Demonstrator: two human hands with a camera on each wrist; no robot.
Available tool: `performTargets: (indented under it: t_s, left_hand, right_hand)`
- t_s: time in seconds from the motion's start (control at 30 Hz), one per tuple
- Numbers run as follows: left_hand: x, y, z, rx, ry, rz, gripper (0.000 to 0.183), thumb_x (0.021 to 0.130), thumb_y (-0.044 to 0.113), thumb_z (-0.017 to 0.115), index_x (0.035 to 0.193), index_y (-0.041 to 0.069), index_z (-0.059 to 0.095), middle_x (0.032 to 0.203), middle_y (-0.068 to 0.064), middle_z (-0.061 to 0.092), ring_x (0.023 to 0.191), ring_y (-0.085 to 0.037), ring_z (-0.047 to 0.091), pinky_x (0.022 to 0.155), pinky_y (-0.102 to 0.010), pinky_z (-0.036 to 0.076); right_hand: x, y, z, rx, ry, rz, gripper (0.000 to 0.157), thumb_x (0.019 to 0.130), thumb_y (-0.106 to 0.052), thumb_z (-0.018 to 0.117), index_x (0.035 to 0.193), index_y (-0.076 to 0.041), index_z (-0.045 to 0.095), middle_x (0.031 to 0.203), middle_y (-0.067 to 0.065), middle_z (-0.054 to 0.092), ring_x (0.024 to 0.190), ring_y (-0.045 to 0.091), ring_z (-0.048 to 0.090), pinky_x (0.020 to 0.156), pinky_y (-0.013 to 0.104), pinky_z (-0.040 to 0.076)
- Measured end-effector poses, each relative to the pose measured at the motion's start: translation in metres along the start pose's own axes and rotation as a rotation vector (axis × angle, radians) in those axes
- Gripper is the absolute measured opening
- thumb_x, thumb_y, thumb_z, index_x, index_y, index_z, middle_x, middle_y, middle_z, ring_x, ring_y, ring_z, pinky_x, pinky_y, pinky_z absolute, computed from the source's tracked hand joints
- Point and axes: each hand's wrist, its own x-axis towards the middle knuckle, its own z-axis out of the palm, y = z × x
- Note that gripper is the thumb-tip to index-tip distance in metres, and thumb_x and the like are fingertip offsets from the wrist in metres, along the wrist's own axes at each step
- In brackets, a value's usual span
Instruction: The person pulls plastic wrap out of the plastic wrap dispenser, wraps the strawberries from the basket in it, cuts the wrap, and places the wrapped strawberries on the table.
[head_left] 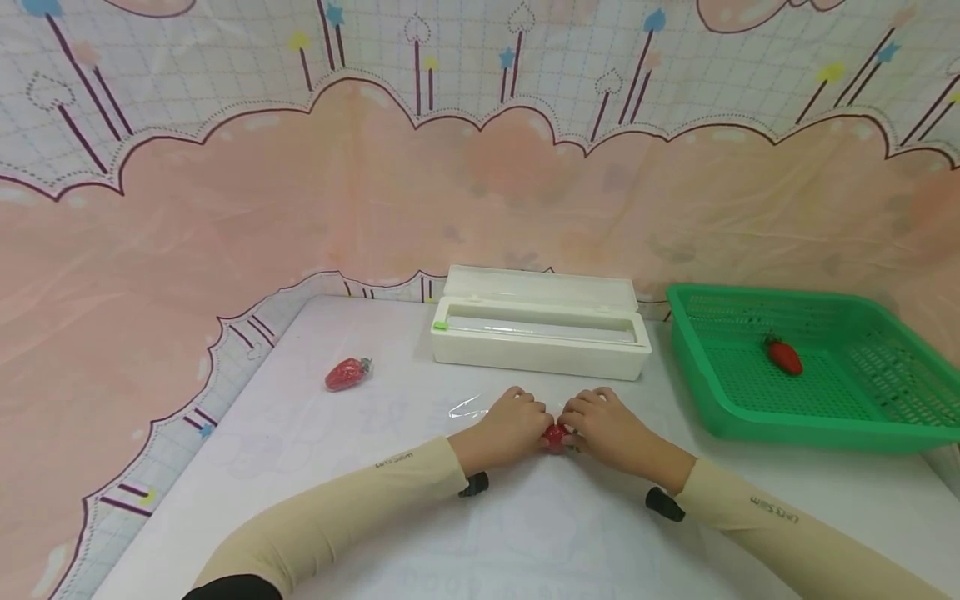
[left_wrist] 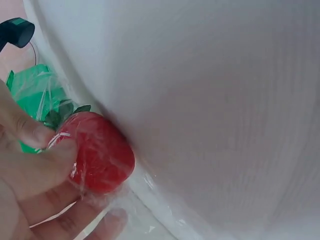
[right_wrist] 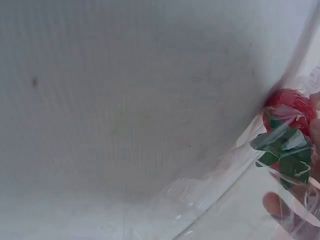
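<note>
A red strawberry [head_left: 555,438] with green leaves is held between both hands at the middle of the table. My left hand [head_left: 512,427] grips its body, thumb and fingers around it; clear cling film [left_wrist: 142,212] covers the fruit in the left wrist view. On the leafy side my right hand [head_left: 609,427] pinches the film-covered fruit, and the leaves [right_wrist: 284,150] show through folds of film in the right wrist view. A loose edge of film spreads on the table beyond the left hand.
Behind the hands stands a white cling film box [head_left: 540,354], lid raised, a roll inside. A green basket [head_left: 825,433] at right holds another strawberry [head_left: 784,357]. To the left lies a shiny, film-wrapped strawberry [head_left: 347,374] on the white table [head_left: 360,508]. A patterned cloth hangs behind.
</note>
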Motion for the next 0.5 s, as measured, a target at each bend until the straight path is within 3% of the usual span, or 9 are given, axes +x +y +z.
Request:
performTargets:
  t_s: [0.2, 0.33, 0.5]
  left_hand:
    - [0.0018, -0.0028, 0.0048, 0.01, -0.044, -0.001, 0.022, 0.091, 0.036, 0.057, 0.098, 0.019, 0.069, 0.086, 0.006, 0.066, 0.081, -0.012, 0.059, 0.079, -0.027, 0.044]
    - [0.0025, -0.0067, 0.0062, -0.001, -0.079, -0.029, 0.027, 0.094, 0.037, 0.051, 0.101, 0.018, 0.069, 0.092, 0.003, 0.065, 0.085, -0.014, 0.058, 0.08, -0.03, 0.045]
    - [0.0024, -0.0058, 0.0013, 0.061, -0.036, -0.078, 0.038, 0.092, 0.048, 0.05, 0.103, 0.017, 0.068, 0.101, 0.001, 0.064, 0.095, -0.016, 0.057, 0.089, -0.033, 0.044]
  right_hand:
    - [0.0019, 0.0026, -0.0003, -0.101, 0.038, -0.076, 0.037, 0.073, -0.043, 0.076, 0.094, -0.014, 0.068, 0.092, -0.001, 0.064, 0.095, 0.019, 0.057, 0.09, 0.048, 0.044]
    - [0.0047, 0.0032, -0.0004, -0.144, -0.001, -0.099, 0.044, 0.069, -0.046, 0.078, 0.096, -0.013, 0.067, 0.091, -0.001, 0.064, 0.093, 0.019, 0.056, 0.089, 0.05, 0.045]
    - [0.0067, 0.0048, 0.0029, -0.117, -0.056, -0.065, 0.039, 0.07, -0.04, 0.079, 0.096, -0.012, 0.068, 0.09, 0.0, 0.065, 0.093, 0.02, 0.056, 0.089, 0.051, 0.045]
